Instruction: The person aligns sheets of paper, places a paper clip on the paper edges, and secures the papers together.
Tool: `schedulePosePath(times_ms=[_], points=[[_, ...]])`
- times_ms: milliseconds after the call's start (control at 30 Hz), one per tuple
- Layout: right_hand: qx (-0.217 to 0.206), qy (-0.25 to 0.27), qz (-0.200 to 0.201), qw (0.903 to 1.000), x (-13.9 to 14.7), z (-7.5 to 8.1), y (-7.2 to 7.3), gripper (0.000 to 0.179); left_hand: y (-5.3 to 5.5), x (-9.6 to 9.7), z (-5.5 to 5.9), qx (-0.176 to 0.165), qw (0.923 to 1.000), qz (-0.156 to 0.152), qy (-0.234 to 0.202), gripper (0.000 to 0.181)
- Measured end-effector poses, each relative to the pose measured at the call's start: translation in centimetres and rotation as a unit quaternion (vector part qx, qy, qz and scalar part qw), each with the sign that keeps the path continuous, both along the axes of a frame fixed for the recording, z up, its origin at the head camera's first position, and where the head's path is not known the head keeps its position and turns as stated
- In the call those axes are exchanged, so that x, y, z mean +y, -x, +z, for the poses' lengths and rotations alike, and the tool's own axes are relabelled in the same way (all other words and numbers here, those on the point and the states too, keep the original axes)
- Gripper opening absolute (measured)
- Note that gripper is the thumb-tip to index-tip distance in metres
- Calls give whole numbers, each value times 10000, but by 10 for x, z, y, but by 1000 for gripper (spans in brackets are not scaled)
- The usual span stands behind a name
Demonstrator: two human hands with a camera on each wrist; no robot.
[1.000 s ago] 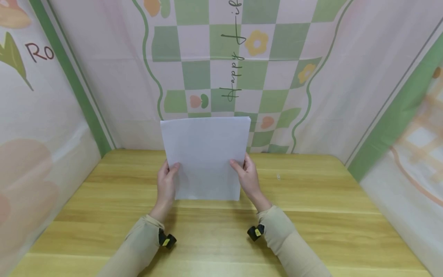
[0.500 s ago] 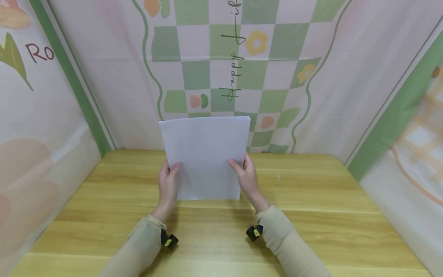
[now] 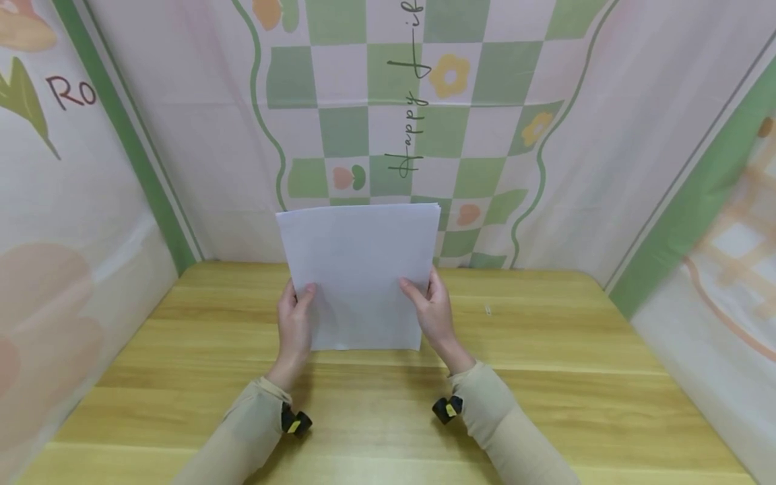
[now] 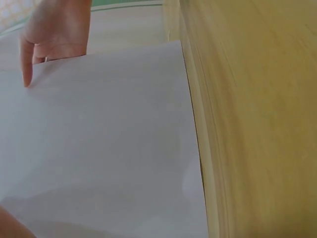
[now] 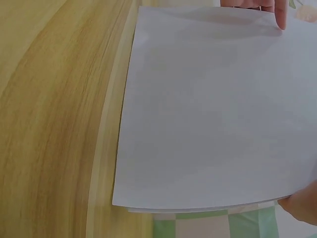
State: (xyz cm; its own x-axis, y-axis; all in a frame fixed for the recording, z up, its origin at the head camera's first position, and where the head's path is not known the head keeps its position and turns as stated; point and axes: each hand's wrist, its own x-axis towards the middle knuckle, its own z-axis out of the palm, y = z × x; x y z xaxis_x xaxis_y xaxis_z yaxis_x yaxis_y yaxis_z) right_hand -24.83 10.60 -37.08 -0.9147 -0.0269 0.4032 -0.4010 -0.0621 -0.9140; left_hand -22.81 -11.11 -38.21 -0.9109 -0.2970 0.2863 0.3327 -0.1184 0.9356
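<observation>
Centre frame: left hand (image 3: 294, 328) and right hand (image 3: 435, 314) pinch a paper stack (image 3: 364, 276) by opposite sides; step judged as steadying, next move calling for even grip.

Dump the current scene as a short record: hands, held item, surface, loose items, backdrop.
left: left hand grips the left edge, thumb on front
right: right hand grips the right edge, thumb on front
held: stack of white paper, several sheets, front face blank
pose: raised toward upright; lower-edge contact unclear
surface: wood-grain table
loose: small pale clip-like item, right of right hand
backdrop: green-and-white checked cloth
</observation>
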Motion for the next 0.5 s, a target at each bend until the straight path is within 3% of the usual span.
schedulePosePath(times_ms=[500], points=[[-156,-257,241,9993,6,-4,-1,51,0,-5,-6,-48,9999,23,156,33]])
